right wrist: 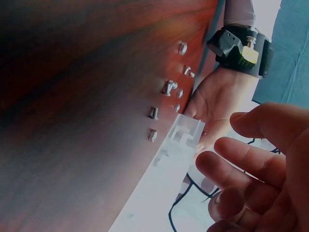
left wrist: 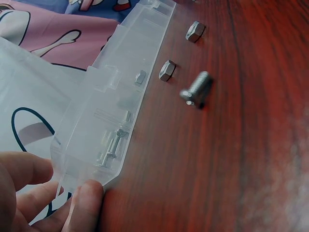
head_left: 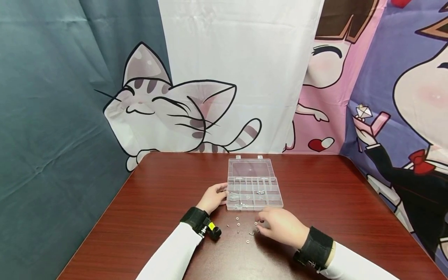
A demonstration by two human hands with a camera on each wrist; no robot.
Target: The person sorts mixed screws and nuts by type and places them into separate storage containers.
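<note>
A clear plastic compartment box (head_left: 255, 208) lies on the table with its lid (head_left: 250, 168) folded back. My left hand (head_left: 212, 197) grips its left edge, thumb and fingers around the corner in the left wrist view. Bolts (left wrist: 113, 145) and other small metal pieces show inside through the wall. In front of the box lie several loose hex nuts (left wrist: 167, 70) and bolts (left wrist: 197, 88). My right hand (head_left: 283, 227) hovers at the box's front right, beside a nut (head_left: 256, 223), fingers loosely bent; no object shows between them in the right wrist view.
The reddish-brown table (head_left: 168, 171) extends around the box and both arms. A printed cloth (head_left: 217, 46) hangs behind its far edge. Black camera bands (head_left: 315, 247) are strapped around both wrists.
</note>
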